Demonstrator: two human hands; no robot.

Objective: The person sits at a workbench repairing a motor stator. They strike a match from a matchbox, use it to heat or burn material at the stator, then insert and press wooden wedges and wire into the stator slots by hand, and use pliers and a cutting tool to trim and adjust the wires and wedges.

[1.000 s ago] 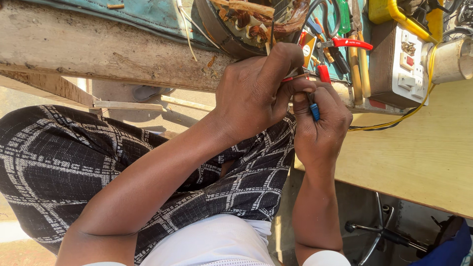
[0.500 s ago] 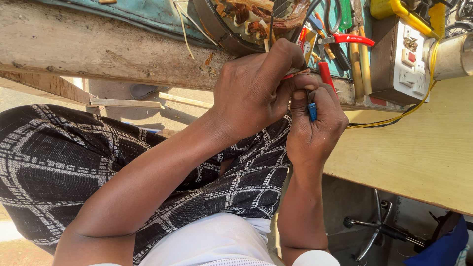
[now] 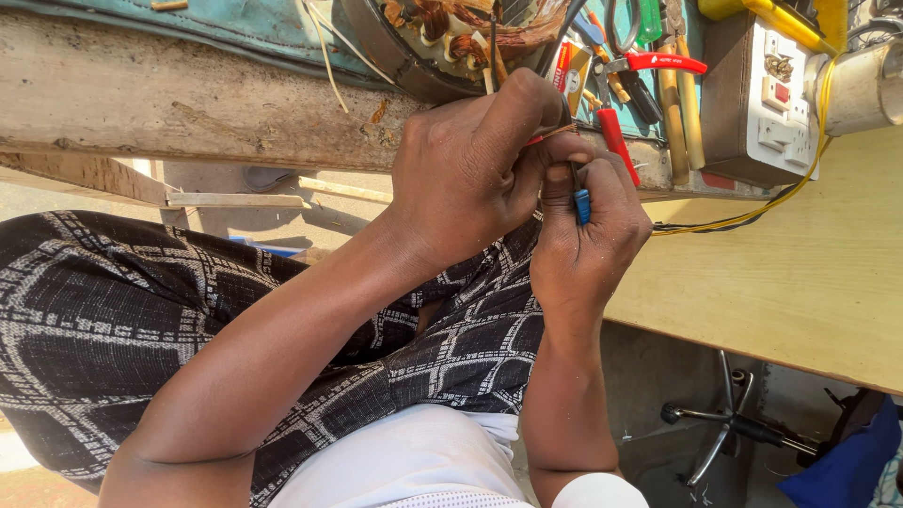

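Fingers of left hand [image 3: 470, 174] pinch a red wire [image 3: 544, 137]; right hand [image 3: 588, 240] grips a mostly hidden blue-handled tool [image 3: 582, 205].

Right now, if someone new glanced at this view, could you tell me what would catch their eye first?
First, the two hands meeting mid-frame: the left hand pinches a thin red wire while the right hand grips a small blue-handled tool. Just above, on the worn wooden bench edge, sits a motor stator with copper windings. To the right stands a white switch box beside red-handled pliers.
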